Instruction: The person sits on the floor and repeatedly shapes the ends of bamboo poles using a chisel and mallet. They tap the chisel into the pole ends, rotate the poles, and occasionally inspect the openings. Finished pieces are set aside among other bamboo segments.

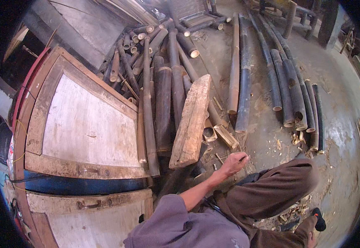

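My left hand [233,164] reaches out over the floor from a grey sleeve, its fingers closed. A small dark bit shows at the fingers, too small to name. Near the hand lie a short split piece of bamboo [226,136] and a cut bamboo end [209,133]. A thick, rough wooden plank [191,124] leans upward just left of these, in front of stacked bamboo. My bent leg in brown trousers [271,186] is to the right of my hand. My right hand is out of view.
Dark bamboo poles [163,107] are piled behind the plank. More long poles [245,82] lie on the floor at the right. Wooden cabinet doors [89,124] with metal handles stand at the left. Wood chips [295,211] litter the floor by my foot.
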A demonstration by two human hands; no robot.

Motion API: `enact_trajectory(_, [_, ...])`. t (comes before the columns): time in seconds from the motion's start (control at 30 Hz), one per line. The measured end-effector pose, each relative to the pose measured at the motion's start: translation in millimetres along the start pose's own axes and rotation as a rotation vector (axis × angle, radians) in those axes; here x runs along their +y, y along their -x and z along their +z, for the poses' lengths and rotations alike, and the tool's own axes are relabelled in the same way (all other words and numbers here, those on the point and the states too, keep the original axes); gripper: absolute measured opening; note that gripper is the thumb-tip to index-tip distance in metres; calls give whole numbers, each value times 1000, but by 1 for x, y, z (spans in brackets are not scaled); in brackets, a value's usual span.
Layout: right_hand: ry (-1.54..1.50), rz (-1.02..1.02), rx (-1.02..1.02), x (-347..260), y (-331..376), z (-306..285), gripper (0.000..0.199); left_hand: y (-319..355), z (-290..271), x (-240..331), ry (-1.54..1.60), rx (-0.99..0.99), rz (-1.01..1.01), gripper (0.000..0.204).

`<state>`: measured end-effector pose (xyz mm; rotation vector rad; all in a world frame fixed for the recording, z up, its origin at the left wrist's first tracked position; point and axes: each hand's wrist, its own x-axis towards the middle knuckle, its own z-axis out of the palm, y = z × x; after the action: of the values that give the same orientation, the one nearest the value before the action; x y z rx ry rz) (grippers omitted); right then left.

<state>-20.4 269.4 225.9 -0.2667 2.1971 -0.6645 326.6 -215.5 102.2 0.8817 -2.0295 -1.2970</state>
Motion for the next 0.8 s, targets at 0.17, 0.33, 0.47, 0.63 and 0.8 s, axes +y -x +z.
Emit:
enact_trajectory(0.17, [26, -16, 6, 0, 8, 7, 56, 3, 7, -13, -43, -70, 30, 20])
enact_trajectory(0.33, [52, -51, 19, 13, 19, -2, 57, 19, 22, -20, -26, -143, 132, 21])
enact_trajectory(0.47, [63, -101, 39, 22, 24, -14, 57, 41, 28, -32, -29, -206, 52, 21])
enact_trajectory(0.63, [50, -173, 102, 31, 38, -34, 58, 54, 26, -39, -89, -346, 8, 21])
enact_trajectory(0.8, [-55, -217, 199, 11, 65, -16, 55, 47, 14, -36, -172, -253, 132, 19])
